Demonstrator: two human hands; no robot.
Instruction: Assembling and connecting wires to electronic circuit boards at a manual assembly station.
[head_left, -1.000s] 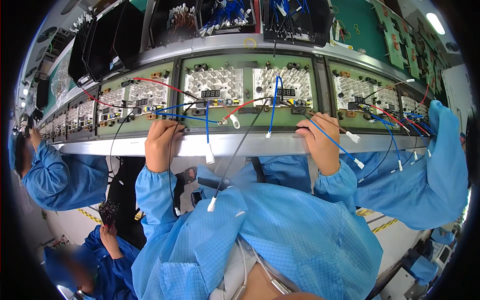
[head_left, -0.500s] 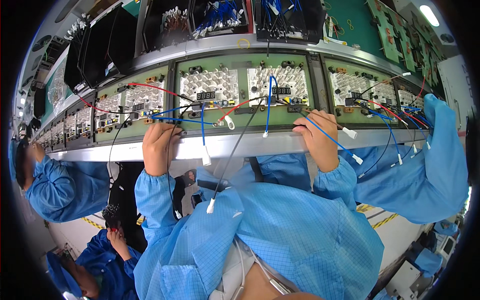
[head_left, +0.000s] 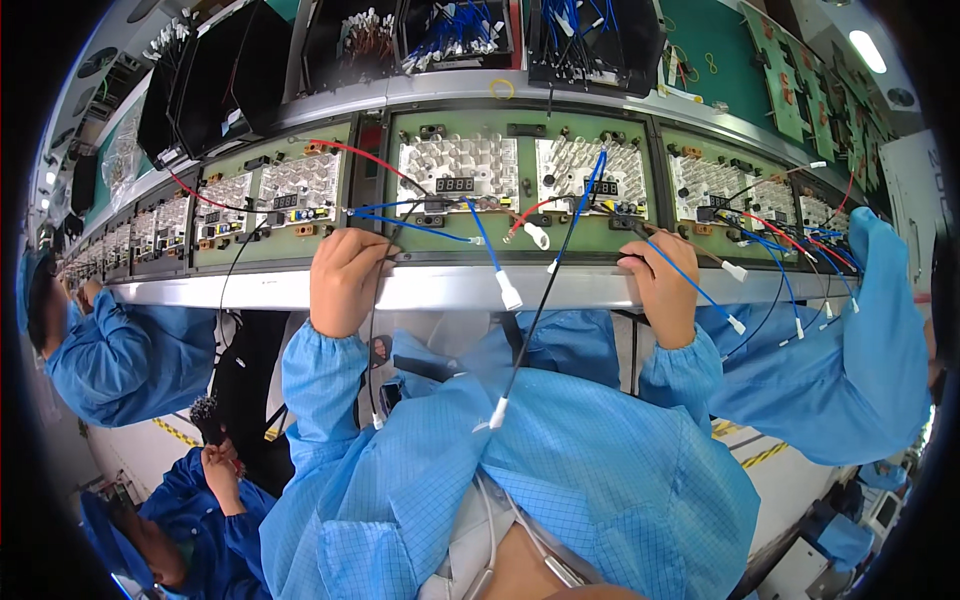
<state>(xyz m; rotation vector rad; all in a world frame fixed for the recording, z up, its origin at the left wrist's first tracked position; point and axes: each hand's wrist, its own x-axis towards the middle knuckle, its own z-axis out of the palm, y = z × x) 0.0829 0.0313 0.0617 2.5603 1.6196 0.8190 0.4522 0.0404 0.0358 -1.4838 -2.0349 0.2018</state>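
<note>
A black-framed tray [head_left: 450, 256] with a green panel lies before me. It bears two white circuit boards, the left board [head_left: 458, 165] and the right board [head_left: 592, 170], each with a digit display. My left hand [head_left: 347, 280] is closed on the tray's near edge at its left end, with a thin dark wire beside the fingers. Near the right end, my right hand [head_left: 663, 285] grips the same edge, thumb and fingers curled. Blue, red and black wires with white connectors trail from the boards. One black wire [head_left: 545, 300] hangs over the metal rail [head_left: 450, 288] toward my chest.
Similar trays continue along the rail, including a left tray [head_left: 270, 240] and a right tray [head_left: 690, 240]. Black bins of wires [head_left: 455, 62] stand behind. Co-workers in blue flank me, one sleeve [head_left: 880, 330] close at right. Another person [head_left: 190, 510] is at lower left.
The tray between my hands has slid right, with both hands moving along. The gap to the left tray has widened, and the one to the right tray has narrowed. Loose wires have swung.
</note>
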